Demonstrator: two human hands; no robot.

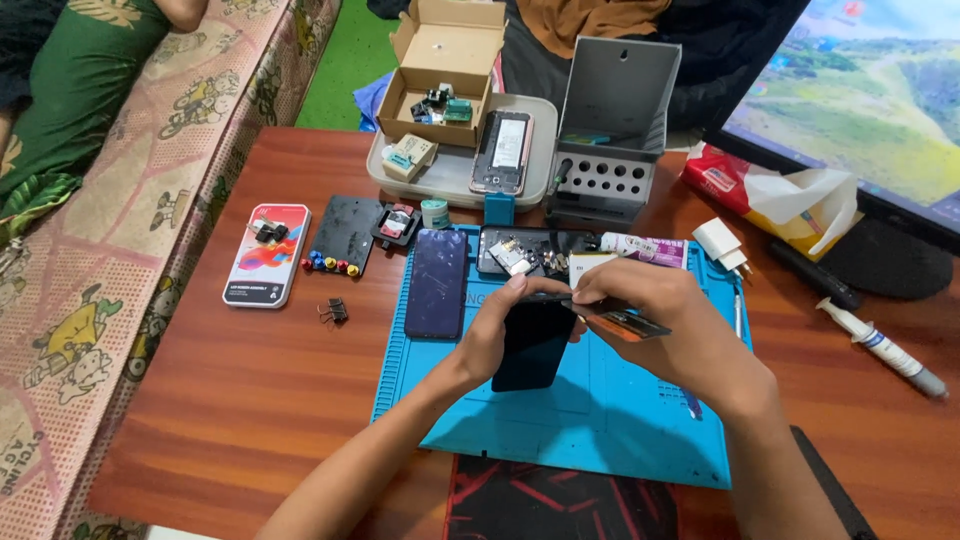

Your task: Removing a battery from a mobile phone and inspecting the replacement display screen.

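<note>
Left hand point(497, 335) fingers wrapped round black glossy phone point(532, 345), tilted over blue mat point(600, 410); right hand point(650, 315) pinches thin dark card point(625, 322), probably at phone's top edge.

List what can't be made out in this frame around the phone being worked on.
Head view only:
- Top edge of the dark phone: covered by the left hand and right hand.
- Thin card in the right hand: its tip at the phone is hidden by fingers.
- Small parts in the cardboard box: too small to identify.
- Monitor: cut off by the frame edge.
</note>
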